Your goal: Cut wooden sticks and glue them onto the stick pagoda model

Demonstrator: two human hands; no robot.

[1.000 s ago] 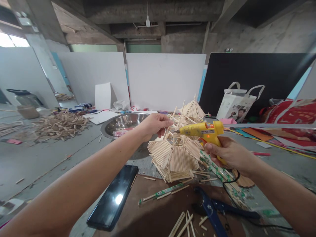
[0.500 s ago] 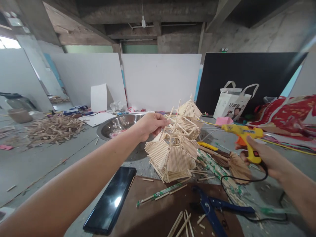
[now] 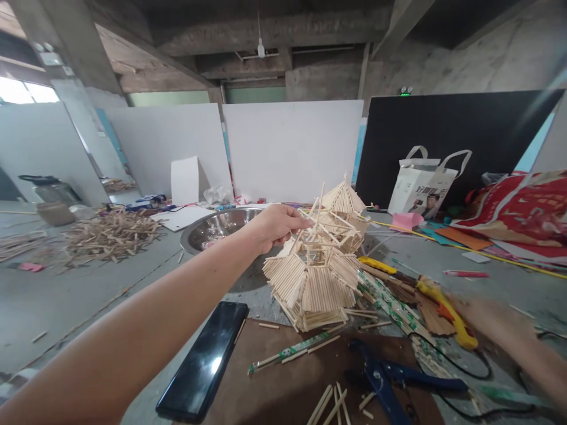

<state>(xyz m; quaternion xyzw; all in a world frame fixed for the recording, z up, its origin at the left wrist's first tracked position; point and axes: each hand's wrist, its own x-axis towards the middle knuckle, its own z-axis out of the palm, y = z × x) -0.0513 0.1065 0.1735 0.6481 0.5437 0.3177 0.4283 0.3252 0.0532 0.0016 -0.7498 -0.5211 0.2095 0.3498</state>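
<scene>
My left hand (image 3: 283,227) reaches across to a small pavilion-like model (image 3: 316,286) built of thin wooden sticks. Its thumb and fingers are pinched on a wooden stick at the open upper frame of the model. Behind stands a pointed stick roof (image 3: 343,198). At the right, my right hand (image 3: 465,310) is smeared by motion beside a yellow hot glue gun (image 3: 460,333), which is low, near the floor with its nozzle to the upper left. Whether these fingers still touch the glue gun cannot be made out.
A phone (image 3: 204,360) and blue cutting pliers (image 3: 385,378) lie in front, with loose sticks (image 3: 328,404) on a brown sheet (image 3: 274,395). A metal basin (image 3: 190,239) stands behind my left arm. Packaged sticks (image 3: 394,307) and a yellow-handled cutter (image 3: 376,264) lie right of the model.
My right hand has brought the glue gun down from mid-air toward the floor. My left hand stays at the upper frame, slightly farther right. The view has shifted a little.
</scene>
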